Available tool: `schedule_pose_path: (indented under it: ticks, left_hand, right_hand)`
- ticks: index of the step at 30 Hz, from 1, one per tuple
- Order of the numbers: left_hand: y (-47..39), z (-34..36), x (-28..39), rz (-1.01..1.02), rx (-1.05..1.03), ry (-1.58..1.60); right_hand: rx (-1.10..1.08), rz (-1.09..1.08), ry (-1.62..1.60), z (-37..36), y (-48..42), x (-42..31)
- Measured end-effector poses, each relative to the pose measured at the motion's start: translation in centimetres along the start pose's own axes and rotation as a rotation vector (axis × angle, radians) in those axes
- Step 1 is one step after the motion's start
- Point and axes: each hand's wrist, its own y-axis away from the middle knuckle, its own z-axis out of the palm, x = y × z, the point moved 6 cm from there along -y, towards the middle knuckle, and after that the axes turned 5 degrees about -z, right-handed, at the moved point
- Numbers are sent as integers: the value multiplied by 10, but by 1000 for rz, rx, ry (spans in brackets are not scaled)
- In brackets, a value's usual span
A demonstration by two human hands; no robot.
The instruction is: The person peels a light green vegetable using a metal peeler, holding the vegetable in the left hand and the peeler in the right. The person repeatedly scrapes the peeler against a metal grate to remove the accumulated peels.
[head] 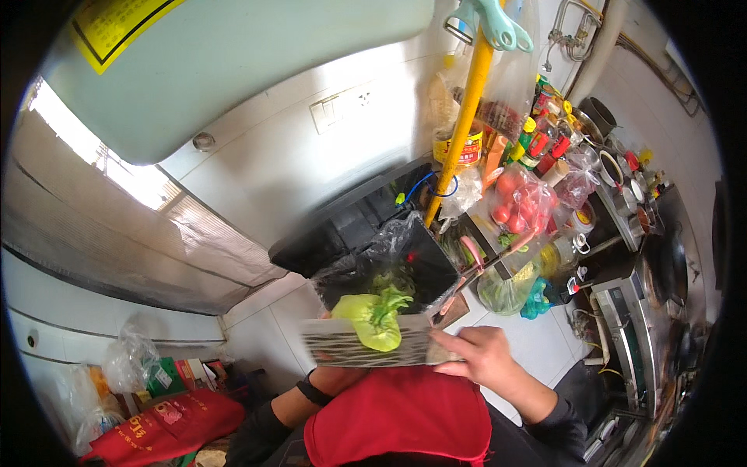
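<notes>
I hold a grey board with dark wavy stripes [373,356], likely a cutting board, tilted at the near side of a lined black bin. My right hand [475,353] grips its right end, thumb and forefinger around the corner. Most of my left hand [341,376] is hidden beneath the left part of the board; a dark band circles that wrist. Pale green vegetable leaves [376,330] lie across the far edge of the board. Inside the open black bin [446,274], more greens [391,280] sit on the clear plastic liner [394,233].
The bin's raised lid [350,210] leans towards the tiled wall. A yellow pole [467,122] rises behind it, with a peeler [496,23] near its top. Bagged tomatoes [522,201] and several bottles crowd the right. A red apron [169,423] lies lower left.
</notes>
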Motion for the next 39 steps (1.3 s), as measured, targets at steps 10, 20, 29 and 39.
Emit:
schedule_pose_path:
  ticks: [10, 20, 29, 39]
  left_hand:
    - [3, 35, 5, 154, -185, -178]
    - [14, 65, -3, 159, 115, -478]
    - [11, 59, 5, 171, 134, -345]
    - [26, 55, 11, 238, 261, -510]
  right_hand:
    - [61, 20, 20, 10, 6, 2]
    - [126, 270, -19, 46, -4, 50]
    - [30, 396, 71, 106, 21, 97]
    - [40, 73, -144, 20, 31, 16]
